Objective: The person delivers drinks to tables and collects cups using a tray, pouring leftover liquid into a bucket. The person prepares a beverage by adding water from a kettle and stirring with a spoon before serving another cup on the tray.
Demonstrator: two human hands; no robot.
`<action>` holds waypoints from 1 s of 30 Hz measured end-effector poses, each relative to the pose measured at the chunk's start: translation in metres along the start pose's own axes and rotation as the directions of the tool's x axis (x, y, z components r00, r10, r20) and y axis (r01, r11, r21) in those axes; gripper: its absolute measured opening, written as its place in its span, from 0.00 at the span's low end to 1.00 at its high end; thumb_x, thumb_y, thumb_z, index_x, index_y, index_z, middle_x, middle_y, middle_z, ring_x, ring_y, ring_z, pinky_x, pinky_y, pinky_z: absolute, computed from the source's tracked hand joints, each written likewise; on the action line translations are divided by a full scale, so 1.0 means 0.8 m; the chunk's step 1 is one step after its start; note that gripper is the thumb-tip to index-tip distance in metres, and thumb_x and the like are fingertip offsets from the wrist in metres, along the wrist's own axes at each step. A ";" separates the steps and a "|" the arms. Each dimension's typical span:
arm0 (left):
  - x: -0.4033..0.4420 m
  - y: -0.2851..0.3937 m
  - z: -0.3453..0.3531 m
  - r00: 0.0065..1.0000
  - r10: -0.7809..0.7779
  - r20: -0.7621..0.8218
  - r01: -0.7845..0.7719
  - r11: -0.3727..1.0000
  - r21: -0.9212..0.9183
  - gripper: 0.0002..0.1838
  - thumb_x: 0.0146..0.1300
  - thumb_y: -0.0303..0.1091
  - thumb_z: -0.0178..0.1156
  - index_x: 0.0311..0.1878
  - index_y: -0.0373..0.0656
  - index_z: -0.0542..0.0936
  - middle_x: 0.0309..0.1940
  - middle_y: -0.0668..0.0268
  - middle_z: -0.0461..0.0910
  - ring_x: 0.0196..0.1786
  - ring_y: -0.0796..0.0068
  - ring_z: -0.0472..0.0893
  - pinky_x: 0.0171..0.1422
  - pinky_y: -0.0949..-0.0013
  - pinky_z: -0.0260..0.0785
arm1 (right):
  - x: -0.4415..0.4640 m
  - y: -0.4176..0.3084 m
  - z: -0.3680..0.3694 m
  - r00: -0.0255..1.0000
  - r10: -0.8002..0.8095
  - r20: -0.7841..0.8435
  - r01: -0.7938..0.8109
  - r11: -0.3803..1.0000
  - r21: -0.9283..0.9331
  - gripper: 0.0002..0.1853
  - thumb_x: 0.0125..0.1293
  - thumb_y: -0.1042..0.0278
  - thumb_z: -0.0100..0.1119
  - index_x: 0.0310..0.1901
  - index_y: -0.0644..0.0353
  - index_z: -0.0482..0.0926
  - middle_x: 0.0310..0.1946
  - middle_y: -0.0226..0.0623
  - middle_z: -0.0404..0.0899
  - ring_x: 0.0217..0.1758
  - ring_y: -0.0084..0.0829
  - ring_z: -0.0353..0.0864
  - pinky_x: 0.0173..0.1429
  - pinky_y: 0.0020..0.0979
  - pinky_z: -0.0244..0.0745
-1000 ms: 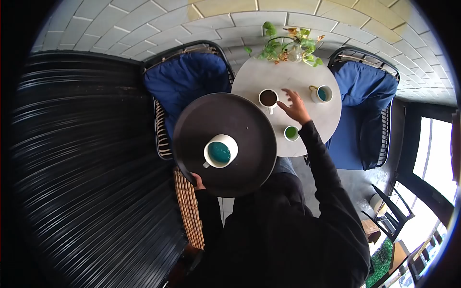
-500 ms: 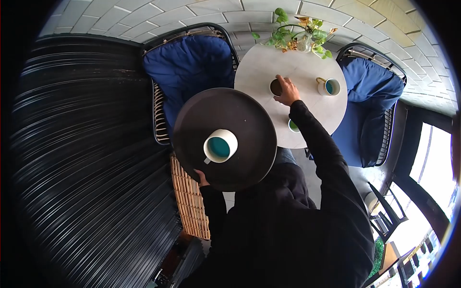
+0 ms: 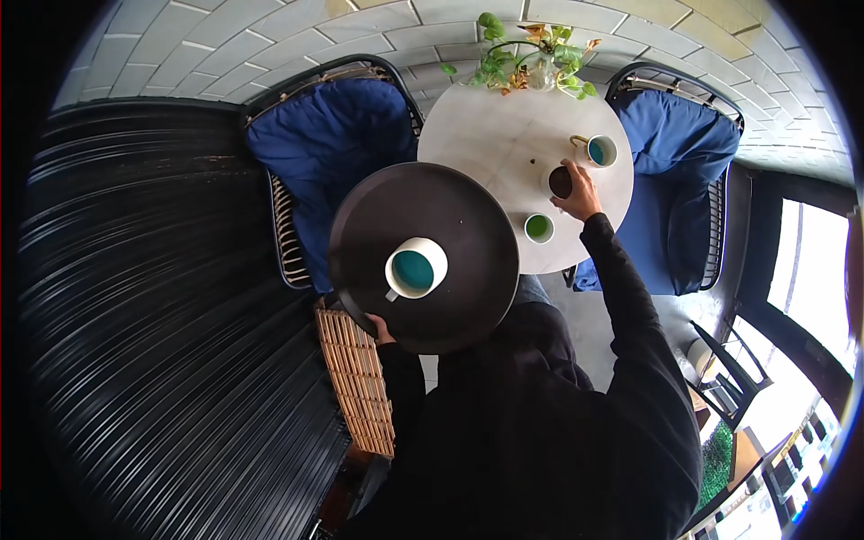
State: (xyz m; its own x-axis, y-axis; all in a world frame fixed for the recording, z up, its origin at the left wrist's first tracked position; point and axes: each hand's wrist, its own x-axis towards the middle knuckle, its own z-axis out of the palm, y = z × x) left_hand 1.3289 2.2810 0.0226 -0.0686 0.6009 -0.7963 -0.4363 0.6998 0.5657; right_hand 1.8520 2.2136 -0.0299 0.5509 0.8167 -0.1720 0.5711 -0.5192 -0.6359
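Observation:
My left hand [image 3: 382, 329] grips the near left rim of a round dark tray [image 3: 468, 306], its fingers partly hidden below. On the tray stands a white mug with teal inside [image 3: 416, 270]. My right hand [image 3: 578, 191] is closed around the cup with dark brown inside [image 3: 560, 183], over the right part of the round pale table [image 3: 477, 135]. Just beyond it stands a mug with a handle and blue-teal inside [image 3: 597, 152]. Nearer to me and left of my right hand is a white cup with green inside [image 3: 538, 228].
A plant in a glass vase [image 3: 543, 74] stands at the table's far edge by the brick wall. Blue-cushioned chairs flank the table on the left [image 3: 333, 135] and right [image 3: 666, 198]. Black corrugated panelling [image 3: 171, 288] lines the left; a woven wooden piece [image 3: 355, 378] is below the tray.
My right hand has closed around the brown-filled cup and moved it rightward across the table, beside the blue-teal mug. My left hand still holds the tray.

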 end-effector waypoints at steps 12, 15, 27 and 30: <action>0.020 -0.032 0.005 0.995 -0.095 -0.033 0.096 0.995 0.032 0.52 0.57 0.70 0.60 0.69 0.33 0.63 0.65 0.50 0.71 0.62 0.53 0.75 0.62 0.56 0.74 | -0.017 -0.040 -0.032 0.999 0.033 -0.016 -0.035 0.982 -0.185 0.44 0.42 0.64 0.79 0.63 0.58 0.67 0.60 0.53 0.67 0.61 0.54 0.72 0.59 0.47 0.75; 0.026 -0.040 0.005 0.992 -0.116 -0.052 0.118 0.992 0.034 0.52 0.57 0.71 0.60 0.70 0.33 0.63 0.65 0.50 0.70 0.63 0.53 0.75 0.62 0.56 0.74 | -0.021 -0.128 -0.079 0.962 -0.219 -0.164 0.218 0.976 -0.025 0.30 0.48 0.66 0.76 0.54 0.61 0.75 0.50 0.48 0.75 0.53 0.50 0.77 0.55 0.45 0.75; 0.050 -0.063 -0.017 0.969 -0.211 -0.125 0.216 0.976 0.026 0.55 0.55 0.73 0.60 0.70 0.32 0.61 0.67 0.49 0.69 0.64 0.51 0.74 0.64 0.55 0.73 | -0.088 -0.312 0.005 0.646 -0.685 0.337 0.630 0.728 0.272 0.51 0.39 0.66 0.79 0.69 0.55 0.63 0.63 0.48 0.67 0.66 0.48 0.69 0.68 0.45 0.68; 0.052 -0.066 -0.026 0.961 -0.231 -0.150 0.236 0.972 0.018 0.56 0.54 0.74 0.60 0.70 0.32 0.61 0.67 0.49 0.69 0.64 0.51 0.74 0.64 0.54 0.72 | -0.085 -0.313 0.024 0.676 -0.657 0.334 0.626 0.751 0.209 0.48 0.39 0.67 0.77 0.67 0.54 0.66 0.61 0.47 0.70 0.63 0.48 0.73 0.65 0.45 0.71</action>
State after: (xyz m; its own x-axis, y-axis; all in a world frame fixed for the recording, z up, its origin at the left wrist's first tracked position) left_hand 1.3305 2.2606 -0.0450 -0.1000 0.3583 -0.9282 -0.4241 0.8286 0.3655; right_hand 1.6603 2.2928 0.1265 -0.2055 0.9774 0.0503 0.6466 0.1742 -0.7427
